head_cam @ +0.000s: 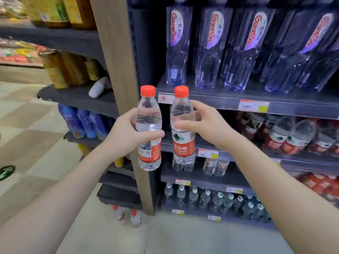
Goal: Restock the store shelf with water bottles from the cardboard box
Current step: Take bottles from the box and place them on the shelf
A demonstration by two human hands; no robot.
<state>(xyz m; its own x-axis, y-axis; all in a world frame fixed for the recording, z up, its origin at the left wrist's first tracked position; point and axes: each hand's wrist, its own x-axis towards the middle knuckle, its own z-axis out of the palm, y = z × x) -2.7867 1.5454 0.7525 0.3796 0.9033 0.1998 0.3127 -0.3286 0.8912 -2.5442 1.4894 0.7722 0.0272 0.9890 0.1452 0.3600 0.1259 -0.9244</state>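
Head view shows two red-capped water bottles held upright near the middle of the frame, in front of the dark store shelf [256, 105]. The left hand [126, 132] wraps the left bottle [149, 129] around its waist, thumb across the front just above the red label and fingers curled out of sight behind. The right hand [198, 123] holds the right bottle [182, 129] higher up, thumb over the clear shoulder and fingers closed round the back. Both bottles stand with their long axes near vertical, caps pointing to the top of the frame and bases down; the two are just beside each other, and I cannot tell whether they touch. The likely destination, judging by matching labels, is the row of red-labelled bottles [293, 138] at centre right, on the shelf below the tall blue-tinted bottles [207, 48]. What could go wrong: the gap under the upper shelf edge looks tight, so a cap could catch on that edge if a bottle goes in too high. A bottle pushed in at a tilt could knock the standing row and topple its neighbours. The right hand's grip sits on the smooth tapering shoulder, where a slip seems more likely than at the label. Two more red-capped bottles [126, 215] stand on the floor at lower centre; the cardboard box is not in view.
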